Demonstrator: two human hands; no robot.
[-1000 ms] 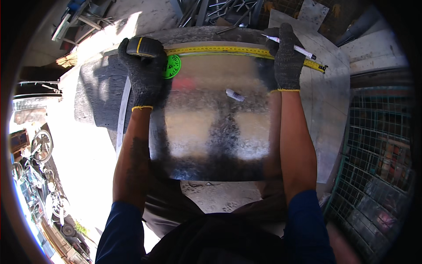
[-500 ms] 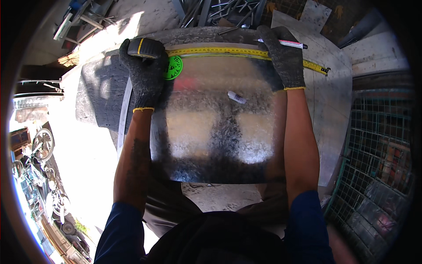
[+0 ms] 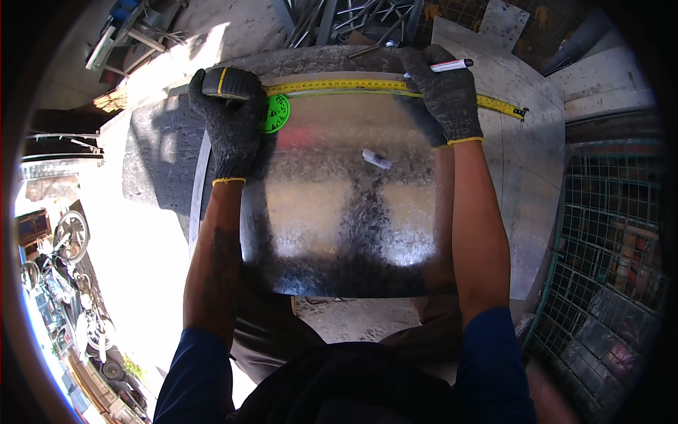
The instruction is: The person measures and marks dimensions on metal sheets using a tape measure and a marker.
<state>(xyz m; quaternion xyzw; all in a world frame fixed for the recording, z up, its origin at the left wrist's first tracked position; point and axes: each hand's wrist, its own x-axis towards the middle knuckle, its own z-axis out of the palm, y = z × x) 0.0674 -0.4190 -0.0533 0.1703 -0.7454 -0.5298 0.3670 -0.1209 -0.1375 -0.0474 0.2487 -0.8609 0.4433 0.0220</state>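
Note:
My left hand [image 3: 229, 131], in a dark grey knit glove, is closed round the black case of a tape measure [image 3: 231, 83] at the far left of a shiny metal sheet [image 3: 318, 205]. The yellow tape blade [image 3: 339, 85] runs out to the right along the sheet's far edge and passes under my gloved right hand [image 3: 450, 99]. That hand grips a white and red marker pen [image 3: 450, 66] and rests over the blade, its fingertips at the far edge. A small white marker cap [image 3: 377, 159] lies on the sheet. A round green sticker [image 3: 277, 114] sits beside my left hand.
A larger pale metal sheet [image 3: 526, 177] extends to the right, and a dark worn board [image 3: 152, 152] lies left. Metal rods [image 3: 371, 21] are piled beyond the far edge. A green wire mesh [image 3: 600, 233] stands right; bicycles [image 3: 74, 240] are far left.
My right hand, with the marker pen, has slid a little left along the tape blade. My left hand keeps its hold on the tape measure case.

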